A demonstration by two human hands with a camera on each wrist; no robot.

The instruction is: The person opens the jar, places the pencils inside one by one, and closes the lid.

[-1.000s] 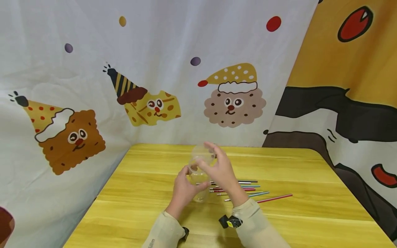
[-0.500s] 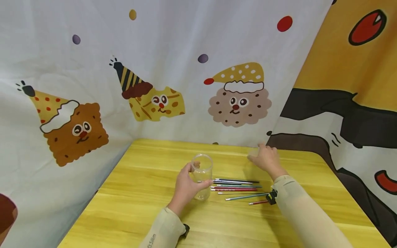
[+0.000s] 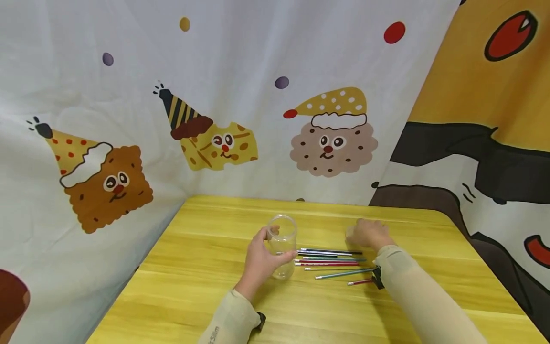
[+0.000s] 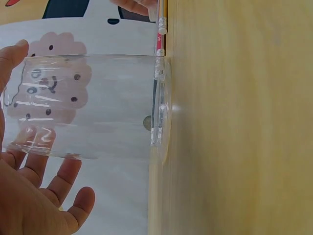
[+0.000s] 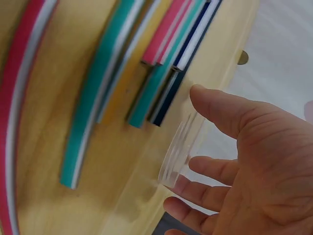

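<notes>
A clear, lidless plastic jar stands upright on the table. My left hand grips its upper side, thumb on the near face and fingers around the far side. In the left wrist view the jar is see-through, with only the fingers and thumb around it. Beyond the pencils, my right hand holds a clear round lid low over the table, fingers along its rim and thumb spread at its upper edge. Several pencils with white erasers lie right of the jar.
The pencils are red, teal, yellow and dark, mostly side by side; a teal pencil and a red pencil lie apart, nearer me. A wooden table meets a printed cloth at its back edge.
My right hand has lifted the lid off above the jar, carried it right past the pencils and lowered it toward the table. My left hand keeps holding the jar.
</notes>
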